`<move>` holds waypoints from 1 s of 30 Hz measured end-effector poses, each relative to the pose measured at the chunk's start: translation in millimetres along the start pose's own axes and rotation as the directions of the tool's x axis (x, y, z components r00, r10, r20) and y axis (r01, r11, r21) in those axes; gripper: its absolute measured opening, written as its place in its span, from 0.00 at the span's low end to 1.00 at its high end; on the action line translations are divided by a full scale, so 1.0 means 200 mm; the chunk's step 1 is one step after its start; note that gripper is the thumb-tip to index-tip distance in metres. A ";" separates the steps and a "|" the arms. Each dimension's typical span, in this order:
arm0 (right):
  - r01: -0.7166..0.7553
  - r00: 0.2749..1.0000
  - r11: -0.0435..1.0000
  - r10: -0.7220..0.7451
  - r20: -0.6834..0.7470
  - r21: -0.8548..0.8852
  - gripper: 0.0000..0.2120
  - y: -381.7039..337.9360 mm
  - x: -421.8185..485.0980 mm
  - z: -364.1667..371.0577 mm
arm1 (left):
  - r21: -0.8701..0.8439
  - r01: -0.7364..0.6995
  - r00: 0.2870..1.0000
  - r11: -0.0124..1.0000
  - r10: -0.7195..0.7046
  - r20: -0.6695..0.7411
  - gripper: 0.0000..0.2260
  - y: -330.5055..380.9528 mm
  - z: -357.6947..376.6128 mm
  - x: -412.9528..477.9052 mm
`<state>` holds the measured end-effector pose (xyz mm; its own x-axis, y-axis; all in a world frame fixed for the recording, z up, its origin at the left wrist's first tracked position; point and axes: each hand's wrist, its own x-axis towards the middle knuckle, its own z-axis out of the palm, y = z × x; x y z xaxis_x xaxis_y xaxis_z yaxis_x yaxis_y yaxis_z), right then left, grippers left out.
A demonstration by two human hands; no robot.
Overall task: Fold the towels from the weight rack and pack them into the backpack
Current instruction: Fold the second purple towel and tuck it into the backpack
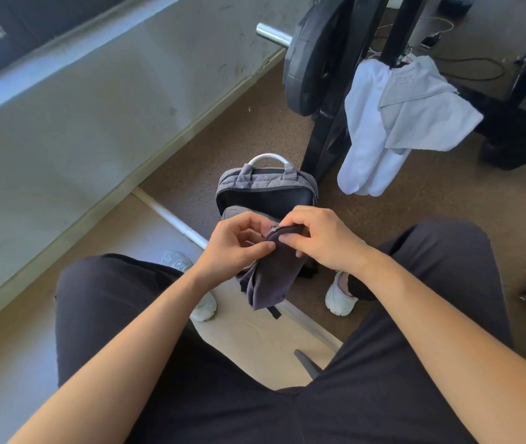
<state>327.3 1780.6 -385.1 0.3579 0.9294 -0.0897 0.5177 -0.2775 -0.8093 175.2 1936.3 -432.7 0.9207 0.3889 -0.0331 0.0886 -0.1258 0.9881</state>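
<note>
- The small dark grey-purple cloth towel [271, 277] hangs in the air between the person's knees, bunched at its top edge and trailing down in loose folds, just above and in front of the backpack.
- The left hand [239, 241] pinches the towel's upper edge between thumb and curled fingers; the right hand [322, 238] grips the same edge from the other side, fingers curled round the cloth. The two hands are close together.
- The grey fabric backpack with a pale curved handle [265, 184] stands on the brown floor directly beyond the hands, its main compartment unzipped and gaping. I cannot tell whether anything lies inside.
- A long white towel [364, 139] and a light grey towel with faint lettering [422, 113] are draped over the black metal weight rack [322, 149], beside a black weight plate [309, 59].
- Judged from this, the task is at an early stage: one towel is in hand and not neatly folded, and two are on the rack yet to be folded and packed.
</note>
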 end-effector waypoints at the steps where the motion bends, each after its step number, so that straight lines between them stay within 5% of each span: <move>1: 0.002 1.000 1.000 -0.002 -0.011 0.017 0.05 0.00 0.00 -0.01 | -0.011 0.029 0.999 1.000 -0.028 0.026 0.10 -0.01 0.00 0.01; 5: 0.029 0.999 0.997 -0.027 -0.034 0.066 0.08 0.02 -0.03 -0.07 | 0.008 0.132 0.980 0.991 -0.132 0.146 0.15 -0.07 -0.02 0.02; 14: 0.068 0.997 0.971 -0.055 -0.062 0.230 0.08 0.01 -0.08 -0.15 | 0.373 0.136 0.982 0.918 -0.175 0.071 0.07 -0.23 0.09 0.08; 21: 0.087 0.976 0.935 -0.011 -0.216 0.344 0.08 0.07 -0.09 -0.24 | 0.632 0.291 0.884 0.718 -0.454 0.109 0.11 -0.39 0.06 0.09; 23: 0.069 0.965 0.919 0.037 -0.260 0.388 0.10 0.10 -0.09 -0.25 | 0.558 0.398 0.848 0.728 -0.524 0.079 0.12 -0.43 0.03 0.09; 26: 0.043 0.947 0.901 0.101 -0.305 0.431 0.09 0.12 -0.08 -0.25 | 0.182 0.623 0.759 0.760 -0.644 0.090 0.19 -0.43 0.03 0.07; 30: 0.040 0.928 0.892 0.134 -0.348 0.449 0.06 0.13 -0.06 -0.26 | -0.196 0.721 0.686 0.664 -0.724 0.069 0.19 -0.39 0.06 0.08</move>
<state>375.8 1749.7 -374.6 0.6718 0.7406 0.0105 0.1271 -0.1012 -0.9867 187.5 1942.0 -511.0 0.5934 0.2949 -0.7489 0.6485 0.3759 0.6619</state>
